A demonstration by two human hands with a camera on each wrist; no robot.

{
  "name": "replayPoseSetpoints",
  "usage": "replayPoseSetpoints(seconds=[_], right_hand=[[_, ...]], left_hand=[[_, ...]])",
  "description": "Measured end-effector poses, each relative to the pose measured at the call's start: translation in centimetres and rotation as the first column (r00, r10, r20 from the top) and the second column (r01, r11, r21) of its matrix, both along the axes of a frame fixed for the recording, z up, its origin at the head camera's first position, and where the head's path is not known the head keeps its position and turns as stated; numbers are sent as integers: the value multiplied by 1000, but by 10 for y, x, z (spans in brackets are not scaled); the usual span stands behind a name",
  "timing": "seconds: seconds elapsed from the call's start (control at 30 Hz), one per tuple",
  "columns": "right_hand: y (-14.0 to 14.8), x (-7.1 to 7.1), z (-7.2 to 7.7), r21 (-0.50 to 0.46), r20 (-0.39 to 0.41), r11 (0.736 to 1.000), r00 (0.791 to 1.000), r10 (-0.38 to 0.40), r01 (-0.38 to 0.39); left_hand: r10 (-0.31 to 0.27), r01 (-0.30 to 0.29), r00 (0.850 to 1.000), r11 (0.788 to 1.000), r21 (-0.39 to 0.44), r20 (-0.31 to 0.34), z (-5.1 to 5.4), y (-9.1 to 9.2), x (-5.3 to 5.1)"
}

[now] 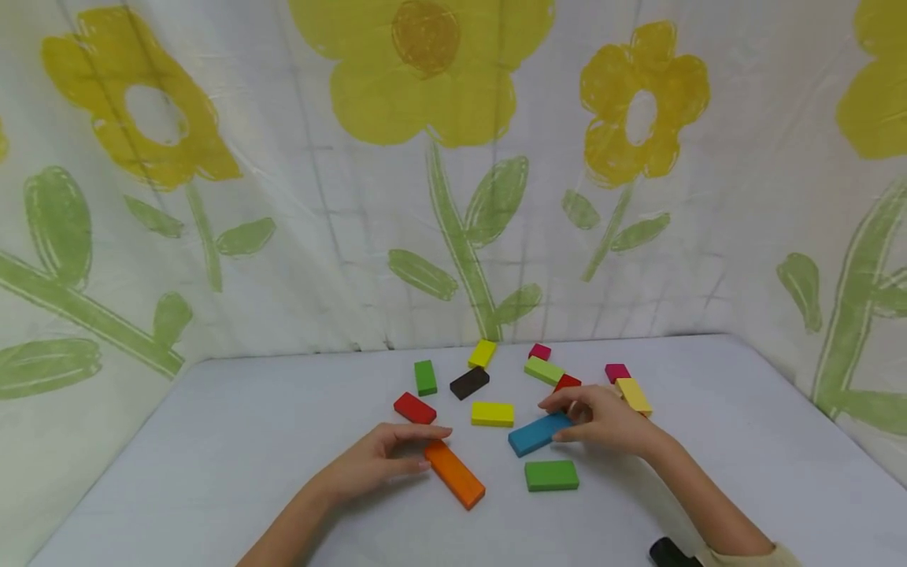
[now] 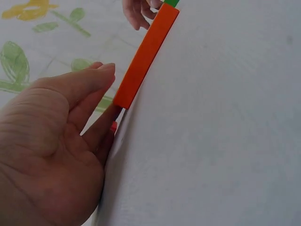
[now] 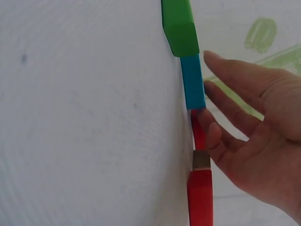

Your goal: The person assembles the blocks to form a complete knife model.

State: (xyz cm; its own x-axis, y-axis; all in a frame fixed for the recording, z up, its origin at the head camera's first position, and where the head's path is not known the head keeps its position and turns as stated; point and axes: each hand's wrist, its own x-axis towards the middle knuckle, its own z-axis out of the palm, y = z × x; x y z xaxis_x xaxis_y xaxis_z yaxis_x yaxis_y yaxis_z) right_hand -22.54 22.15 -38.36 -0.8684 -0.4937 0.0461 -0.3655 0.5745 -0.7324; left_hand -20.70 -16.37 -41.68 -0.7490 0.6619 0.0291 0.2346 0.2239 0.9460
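On the white tabletop lies an orange block, long and flat, slanting in the head view. My left hand is at its far-left end, thumb by the side and fingers reaching past the end. In the left wrist view a gap shows between the thumb and the orange block. To the right, a blue block lies beside my right hand, whose fingers and thumb are spread about its right end. From the right wrist, the thumb stands apart from the blue block; whether any fingertip touches it I cannot tell.
A green block lies nearest the front. Behind the hands are a red block, yellow block, dark brown block and several others. A pale yellow block lies behind the right hand. A flowered curtain hangs behind the table.
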Motion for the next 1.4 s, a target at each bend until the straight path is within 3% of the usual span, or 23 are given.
replayPoseSetpoints(seconds=[0.1,0.47,0.77,1.07,1.4], right_hand=[[1,0,-2,2,11,1000,1000,1,-1],[3,6,-3,-11,76,1000,997,-18,19],[2,6,-5,-14,94,1000,996,-9,10],[-5,7,-7,-40,110,999,994,5,0],[-17,13,-7,-58,136,998,991,-8,16]], left_hand=[[-11,10,999,1000,-14,-34,0,1,1],[69,-75,992,996,-56,-105,-4,4,5],[216,-233,968,963,-138,-125,2,8,8],[283,-307,945,941,-143,-164,-1,8,6],[317,-343,928,932,-117,-195,-1,7,8]])
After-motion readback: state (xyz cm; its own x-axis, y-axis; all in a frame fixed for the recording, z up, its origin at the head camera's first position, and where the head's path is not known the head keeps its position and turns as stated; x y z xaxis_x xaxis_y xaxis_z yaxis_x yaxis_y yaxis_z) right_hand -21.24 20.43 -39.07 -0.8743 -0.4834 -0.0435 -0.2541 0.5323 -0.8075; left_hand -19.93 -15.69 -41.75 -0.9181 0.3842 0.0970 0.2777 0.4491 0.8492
